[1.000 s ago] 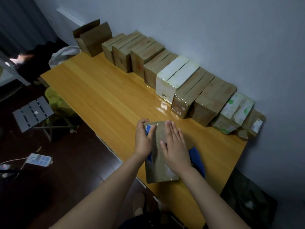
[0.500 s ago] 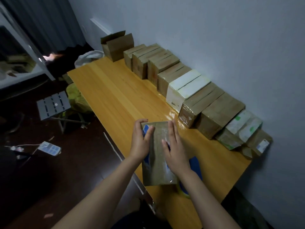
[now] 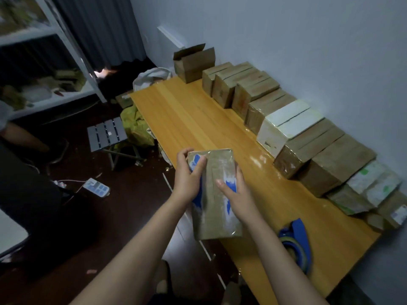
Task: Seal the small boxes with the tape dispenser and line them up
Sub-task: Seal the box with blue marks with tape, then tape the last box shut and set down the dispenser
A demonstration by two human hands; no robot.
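While the tape dispenser (image 3: pixel 297 239) lies aside, left hand (image 3: pixel 189 180) gripping the small box (image 3: pixel 214 201), right hand (image 3: pixel 237 195) gripping its right edge

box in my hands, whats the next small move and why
Probably carry the box to the row of boxes by the wall: it already looks glossy with tape, the left hand and right hand grip it, and the tape dispenser lies unheld on the table.
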